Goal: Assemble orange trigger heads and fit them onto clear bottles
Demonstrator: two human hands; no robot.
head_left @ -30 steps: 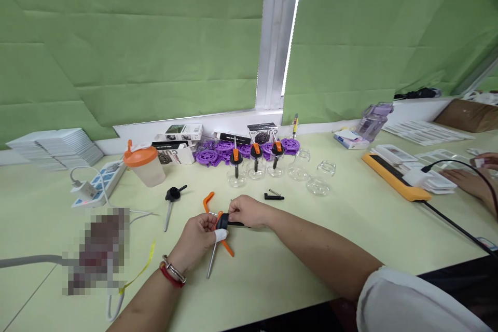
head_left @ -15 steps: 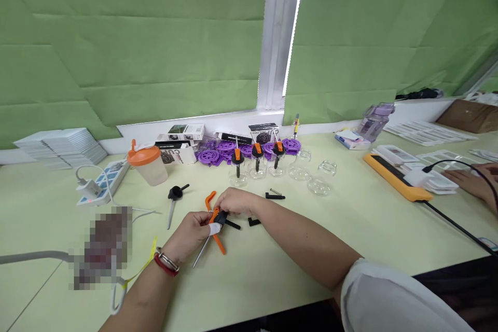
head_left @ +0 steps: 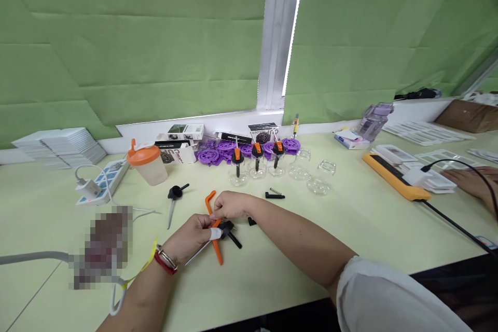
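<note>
My left hand (head_left: 193, 237), a white wrap on its thumb, is closed on a black lid (head_left: 227, 228) with a thin metal tube and a short black handle. The tube points down to the left. My right hand (head_left: 233, 204) is closed beside it, fingertips pinched by an orange lever piece (head_left: 217, 223); what lies between them is partly hidden. A curved orange lever (head_left: 210, 198) shows behind the hands, and an orange strip (head_left: 218, 253) sticks out below the left thumb. Right of my hands lie a black part with a spring (head_left: 275, 195) and a partly covered black part (head_left: 252, 221).
Three glass bottles with black-and-orange lids (head_left: 257, 158) stand at the back beside bare glass bottles (head_left: 319, 182) and purple parts (head_left: 209, 156). Another black lid (head_left: 176, 193) lies left, near an orange-lidded cup (head_left: 150, 163) and power strip (head_left: 111, 184). Another person's hand (head_left: 472, 179) is far right.
The black lid has turned and shifted slightly right, its tube now lying flatter to the left. My right fingertips have moved off the lid, up and left to the orange piece.
</note>
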